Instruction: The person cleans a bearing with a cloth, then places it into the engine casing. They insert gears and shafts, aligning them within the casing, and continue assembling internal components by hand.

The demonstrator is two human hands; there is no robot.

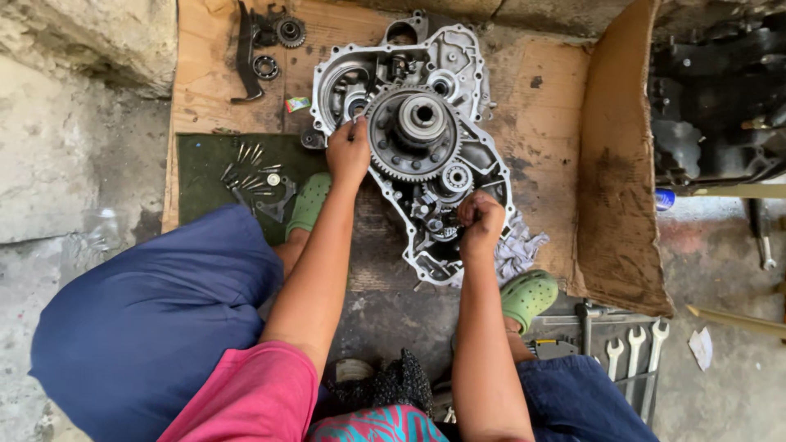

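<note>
Around us: bolts [250,176] on a green mat [205,168] at 9 o'clock, wrenches [634,348] at 4 o'clock.
Engine cover [483,90]: middle, on cardboard [540,123].
Left hand [349,151]: our fingers pinch at the big gear [413,135].
Right hand [481,223]: our fingers curl onto the cover's lower parts.

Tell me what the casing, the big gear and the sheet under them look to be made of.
Casing: likely cast aluminium, dull pale grey with ribs and bolt holes. Big gear, which the left hand touches: probably steel, darker grey, with cut teeth and an oily sheen. Sheet: brown cardboard, matte, oil-stained, its right edge folded up. The right hand rests on the casing's lower part.
</note>
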